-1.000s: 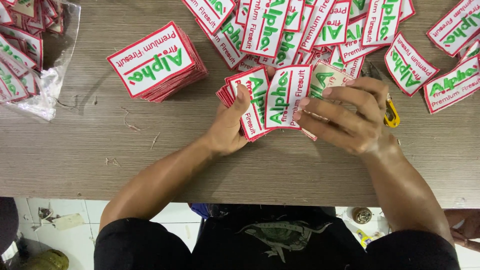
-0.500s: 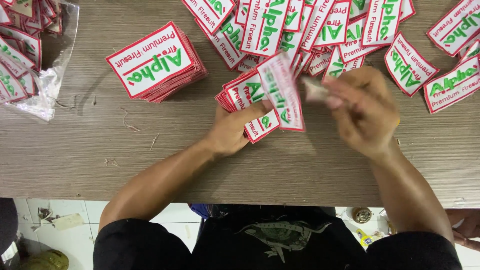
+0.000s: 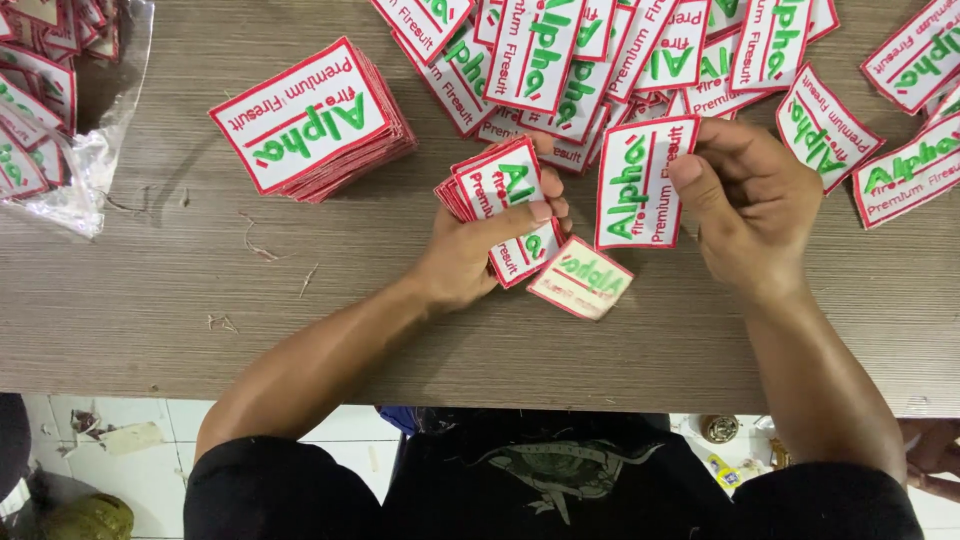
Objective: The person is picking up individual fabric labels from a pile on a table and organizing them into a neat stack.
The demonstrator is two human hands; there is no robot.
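Gripping a fanned bundle of patches [image 3: 497,200] under its thumb, the left hand [image 3: 470,255] rests on the wooden table [image 3: 150,300]. Just right of that bundle, the right hand [image 3: 750,205] pinches a single patch [image 3: 640,182] upright; a face-down patch [image 3: 580,278] lies below it.

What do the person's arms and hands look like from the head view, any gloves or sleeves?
No gloves: the left hand and right hand are bare, with no rings or watch visible. Forearms are uncovered. Short black sleeves end near the elbows, part of a black shirt with a pale printed graphic on the chest.
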